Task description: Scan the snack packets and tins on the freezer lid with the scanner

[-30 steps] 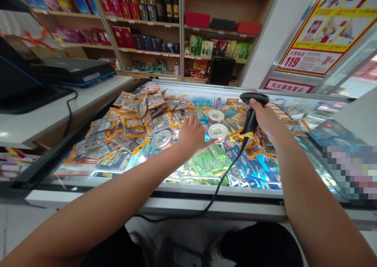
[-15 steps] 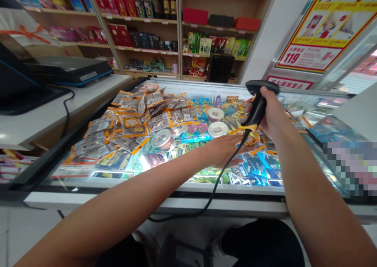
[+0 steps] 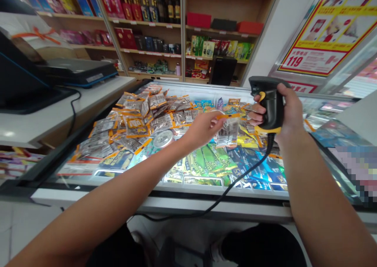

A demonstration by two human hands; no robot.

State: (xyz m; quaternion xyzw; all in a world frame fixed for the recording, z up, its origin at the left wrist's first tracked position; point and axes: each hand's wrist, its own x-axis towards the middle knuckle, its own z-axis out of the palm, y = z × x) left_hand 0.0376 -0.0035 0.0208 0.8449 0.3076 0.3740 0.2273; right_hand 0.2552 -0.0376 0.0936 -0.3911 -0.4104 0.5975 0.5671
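The left hand point(image 3: 203, 130) is pinching a snack packet point(image 3: 228, 131) by its top edge, lifted above the freezer's glass lid point(image 3: 206, 182). The right hand point(image 3: 287, 113) is gripping the barcode scanner point(image 3: 269, 105); the packet's barcode should probably be facing the scanner, flat and steady.

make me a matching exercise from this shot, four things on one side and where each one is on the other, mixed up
Things:
1. barcode scanner
2. snack packet
3. round tin
4. cash register

Places:
A. on the white counter at the left
B. pinched in the left hand, lifted above the freezer
C. gripped in the right hand
D. lying on the freezer lid among the packets

Pairs: 1-C, 2-B, 3-D, 4-A
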